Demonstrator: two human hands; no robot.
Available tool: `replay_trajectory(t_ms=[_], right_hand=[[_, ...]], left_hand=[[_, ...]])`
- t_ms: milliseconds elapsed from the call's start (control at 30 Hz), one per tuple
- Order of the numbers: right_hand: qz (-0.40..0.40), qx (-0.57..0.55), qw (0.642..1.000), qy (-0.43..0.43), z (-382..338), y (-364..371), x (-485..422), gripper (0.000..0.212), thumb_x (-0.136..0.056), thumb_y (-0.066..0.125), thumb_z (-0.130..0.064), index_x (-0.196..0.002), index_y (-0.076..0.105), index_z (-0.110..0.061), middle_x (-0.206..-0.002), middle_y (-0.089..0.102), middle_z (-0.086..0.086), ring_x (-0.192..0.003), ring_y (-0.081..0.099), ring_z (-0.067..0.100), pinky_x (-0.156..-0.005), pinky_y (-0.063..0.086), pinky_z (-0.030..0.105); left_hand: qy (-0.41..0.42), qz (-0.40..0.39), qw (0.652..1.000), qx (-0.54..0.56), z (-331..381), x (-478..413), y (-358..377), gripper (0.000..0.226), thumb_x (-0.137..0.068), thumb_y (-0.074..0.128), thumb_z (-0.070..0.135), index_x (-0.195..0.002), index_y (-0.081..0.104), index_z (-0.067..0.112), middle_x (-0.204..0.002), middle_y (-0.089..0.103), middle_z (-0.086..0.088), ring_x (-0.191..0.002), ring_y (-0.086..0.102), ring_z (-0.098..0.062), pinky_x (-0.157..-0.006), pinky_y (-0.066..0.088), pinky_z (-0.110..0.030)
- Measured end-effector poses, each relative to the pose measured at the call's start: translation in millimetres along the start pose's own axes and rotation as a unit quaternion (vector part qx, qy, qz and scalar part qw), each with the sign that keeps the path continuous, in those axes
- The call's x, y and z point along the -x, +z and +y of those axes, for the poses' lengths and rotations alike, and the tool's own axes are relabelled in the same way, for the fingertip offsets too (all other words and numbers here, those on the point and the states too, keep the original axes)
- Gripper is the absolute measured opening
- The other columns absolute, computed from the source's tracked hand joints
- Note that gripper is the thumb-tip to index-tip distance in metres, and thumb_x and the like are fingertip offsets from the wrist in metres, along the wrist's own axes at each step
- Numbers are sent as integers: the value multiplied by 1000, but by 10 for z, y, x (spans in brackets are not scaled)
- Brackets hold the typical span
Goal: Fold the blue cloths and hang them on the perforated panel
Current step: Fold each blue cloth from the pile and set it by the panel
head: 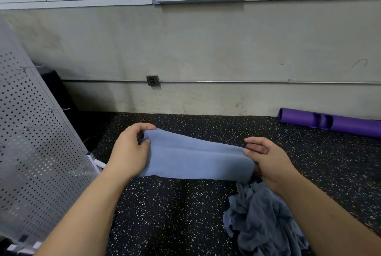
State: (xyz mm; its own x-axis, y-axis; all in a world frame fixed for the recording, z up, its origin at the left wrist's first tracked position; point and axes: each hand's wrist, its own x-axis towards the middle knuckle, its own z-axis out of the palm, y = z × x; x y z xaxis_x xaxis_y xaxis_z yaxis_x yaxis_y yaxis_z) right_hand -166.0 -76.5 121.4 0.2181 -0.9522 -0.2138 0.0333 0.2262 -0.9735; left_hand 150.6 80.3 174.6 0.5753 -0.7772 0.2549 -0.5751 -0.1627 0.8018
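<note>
A blue cloth (195,156), folded into a long band, is stretched in the air between both hands above the speckled floor. My left hand (128,150) pinches its left end with thumb and fingers. My right hand (266,159) grips its right end, fingers curled over the edge. A crumpled heap of grey-blue cloths (261,220) lies on the floor below my right forearm. The grey perforated panel (35,152) stands at the left, leaning back, with thin wire hooks (59,109) sticking out of it.
A purple rolled mat (329,122) lies along the wall at the far right. A beige wall with a metal conduit and a socket box (153,80) runs behind. A dark object (59,91) stands behind the panel. Black speckled rubber floor (169,210) spreads below.
</note>
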Motion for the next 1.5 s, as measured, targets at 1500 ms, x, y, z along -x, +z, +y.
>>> replay_trajectory(t_ms=[1500], right_hand=[[-125, -46, 989, -62, -250, 149, 223, 38, -96, 72, -5, -132, 73, -18, -127, 77, 8, -119, 73, 26, -103, 59, 39]], left_hand=[[-85, -89, 898, 423, 47, -220, -3, 58, -97, 60, -13, -141, 68, 23, -144, 68, 5, -131, 66, -19, -97, 58, -37]])
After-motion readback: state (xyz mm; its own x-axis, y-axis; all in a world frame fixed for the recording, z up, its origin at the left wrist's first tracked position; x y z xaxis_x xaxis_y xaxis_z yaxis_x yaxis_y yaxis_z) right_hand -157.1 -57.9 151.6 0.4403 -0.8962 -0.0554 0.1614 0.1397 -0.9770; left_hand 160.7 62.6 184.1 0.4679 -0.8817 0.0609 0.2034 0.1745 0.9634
